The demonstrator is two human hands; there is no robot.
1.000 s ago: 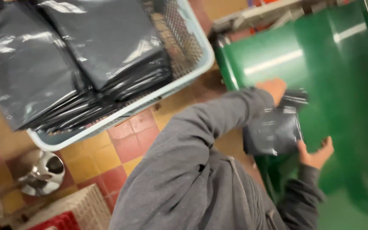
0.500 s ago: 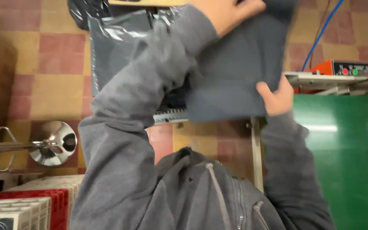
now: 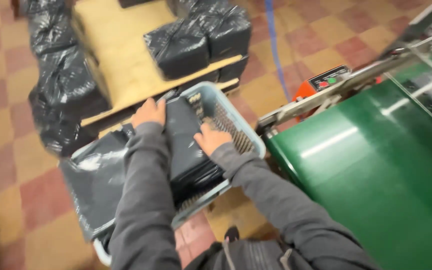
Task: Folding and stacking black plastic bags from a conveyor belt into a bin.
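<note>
Fingers of both hands lie flat on a dark bag stack [image 3: 188, 145] in the basket [image 3: 248, 145], seemingly pressing rather than gripping. The left hand [image 3: 149, 112] sits at the stack's far edge, the right hand [image 3: 211, 140] near the basket's right wall. The stack's long axis runs away from the person. The green conveyor [image 3: 376, 170] lies open to the right.

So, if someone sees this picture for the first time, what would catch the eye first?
Probably the two hands, left hand and right hand, pressing on a stack of dark grey plastic bags inside a pale blue basket at the centre. Next, the bright green conveyor belt fills the right side. Behind the basket, black wrapped bundles sit on a wooden pallet.
</note>
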